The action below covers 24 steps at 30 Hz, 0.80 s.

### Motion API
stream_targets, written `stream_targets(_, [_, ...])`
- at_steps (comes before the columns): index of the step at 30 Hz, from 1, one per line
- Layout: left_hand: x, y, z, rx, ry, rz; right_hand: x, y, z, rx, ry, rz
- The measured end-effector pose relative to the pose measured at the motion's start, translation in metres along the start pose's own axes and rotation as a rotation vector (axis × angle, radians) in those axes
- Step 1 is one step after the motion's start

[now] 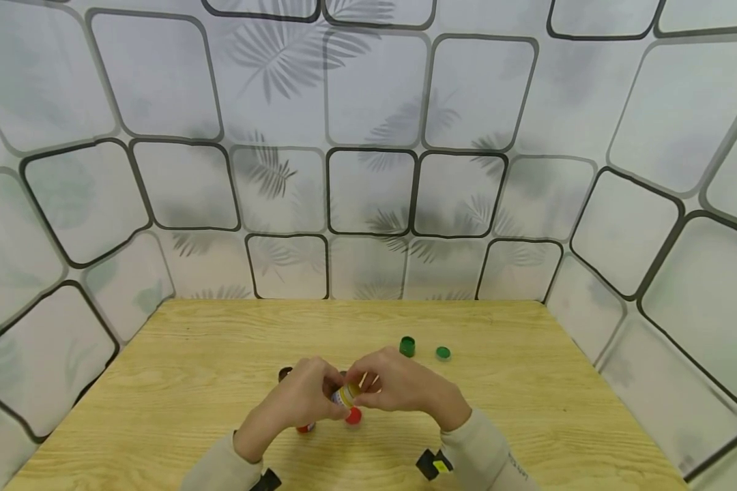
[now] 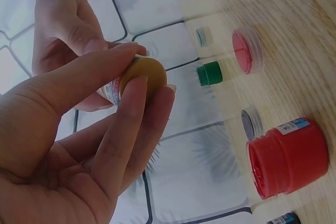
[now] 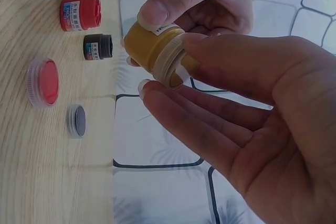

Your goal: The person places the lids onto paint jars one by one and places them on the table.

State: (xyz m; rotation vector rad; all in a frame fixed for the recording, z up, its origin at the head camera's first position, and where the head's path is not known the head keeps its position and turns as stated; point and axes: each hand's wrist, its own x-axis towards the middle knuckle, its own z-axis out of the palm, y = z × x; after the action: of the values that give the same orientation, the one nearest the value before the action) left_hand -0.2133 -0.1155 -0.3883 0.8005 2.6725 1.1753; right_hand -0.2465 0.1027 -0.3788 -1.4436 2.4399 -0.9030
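Note:
A small yellow paint jar (image 3: 144, 45) is held up over the table between the two hands. My left hand (image 1: 304, 392) grips its body with thumb and fingers, partly covering the label. The right hand (image 1: 399, 382) has its thumb against the clear screw lid (image 3: 169, 60), with its fingers around the lid end. In the right wrist view the lid sits at the mouth of the jar. Below the hands are an uncapped red paint jar (image 2: 294, 156) and its red-coated lid (image 1: 353, 416), lying on the tabletop.
An uncapped black paint jar (image 3: 98, 47) and a dark-coated lid (image 3: 76, 121) stand near the red ones. Farther back on the wooden table (image 1: 221, 341) are a green jar (image 1: 407, 347) and a green lid (image 1: 443, 353). Patterned fabric walls (image 1: 368, 191) surround the table.

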Motion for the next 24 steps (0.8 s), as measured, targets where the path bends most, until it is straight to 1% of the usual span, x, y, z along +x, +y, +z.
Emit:
stream_targets(8, [-0.0003,0.0006,-0.0002,-0.003,-0.011,0.004,0.0012,-0.0004,0.0002,-0.016,-0.001,0.023])
stream_targets(15, [-0.0011,0.0011,0.0002,-0.007,-0.005,0.013,0.0009,0.0000,0.0013,-0.010,0.004,0.051])
stream_targets(24, [-0.0012,0.0024,0.0004,-0.005,-0.006,0.002,0.0006,0.0009,0.0018,0.000,-0.013,0.095])
